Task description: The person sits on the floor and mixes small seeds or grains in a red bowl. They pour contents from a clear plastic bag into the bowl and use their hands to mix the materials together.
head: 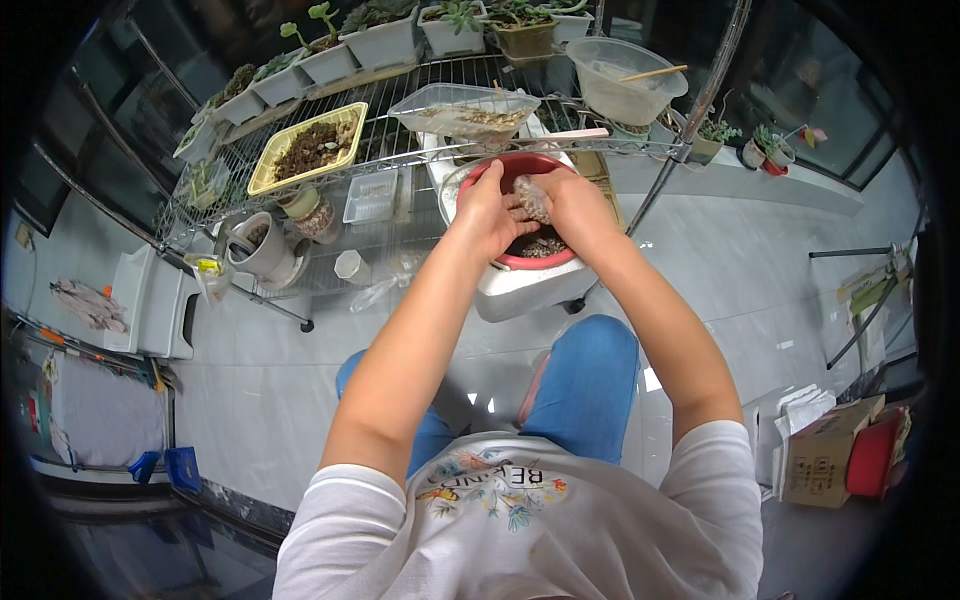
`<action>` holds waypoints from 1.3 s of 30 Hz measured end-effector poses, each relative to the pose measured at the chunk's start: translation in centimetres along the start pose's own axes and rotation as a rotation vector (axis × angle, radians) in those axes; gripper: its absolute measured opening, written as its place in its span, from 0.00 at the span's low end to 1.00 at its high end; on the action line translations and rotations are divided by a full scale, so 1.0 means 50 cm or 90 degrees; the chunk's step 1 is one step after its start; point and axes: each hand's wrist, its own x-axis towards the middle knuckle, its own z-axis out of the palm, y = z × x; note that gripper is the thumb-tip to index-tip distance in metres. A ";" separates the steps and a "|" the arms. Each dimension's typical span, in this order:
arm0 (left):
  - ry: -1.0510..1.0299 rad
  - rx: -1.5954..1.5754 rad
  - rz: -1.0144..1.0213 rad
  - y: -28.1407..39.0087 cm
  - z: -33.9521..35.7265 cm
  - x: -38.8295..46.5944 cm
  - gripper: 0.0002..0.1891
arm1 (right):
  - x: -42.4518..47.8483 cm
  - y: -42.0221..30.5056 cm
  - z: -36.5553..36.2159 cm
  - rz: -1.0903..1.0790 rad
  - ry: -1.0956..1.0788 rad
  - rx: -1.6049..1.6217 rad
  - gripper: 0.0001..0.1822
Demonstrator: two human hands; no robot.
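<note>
A red plastic basin (537, 262) rests on a white foam box (517, 294), with loose grainy potting mix (543, 246) at its bottom. My right hand (576, 210) reaches over the basin's right side and holds a pale clump of gritty material (532, 199), perhaps a root ball; its exact kind is hard to tell. My left hand (491, 214) is inside the left rim, fingers apart, the fingertips close to the underside of the clump. Whether they touch it is unclear. Just behind the basin, a clear plastic tray (465, 112) with light granular mix stands on the wire shelf.
The wire rack (382, 161) holds a yellow tray (262, 176) of dark soil, a translucent bowl (626, 90) with a stick and several potted succulents (379, 37). A metal post (705, 97) rises at right. White pots (262, 251) stand on the lower shelf.
</note>
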 end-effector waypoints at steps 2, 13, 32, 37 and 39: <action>0.039 0.028 -0.020 0.001 0.001 -0.006 0.25 | -0.002 -0.020 -0.021 0.059 -0.042 0.015 0.20; -0.009 0.040 0.039 0.010 0.016 -0.023 0.26 | 0.002 0.011 0.008 -0.093 0.080 0.097 0.18; 0.017 0.011 0.003 -0.001 -0.011 0.001 0.21 | 0.005 0.039 0.019 -0.022 0.112 0.094 0.15; 0.027 0.021 0.013 -0.001 0.006 -0.012 0.20 | 0.009 0.039 0.004 0.051 0.127 0.099 0.14; 0.020 0.021 0.046 0.000 0.018 -0.024 0.20 | 0.012 0.029 0.013 0.031 0.169 0.293 0.13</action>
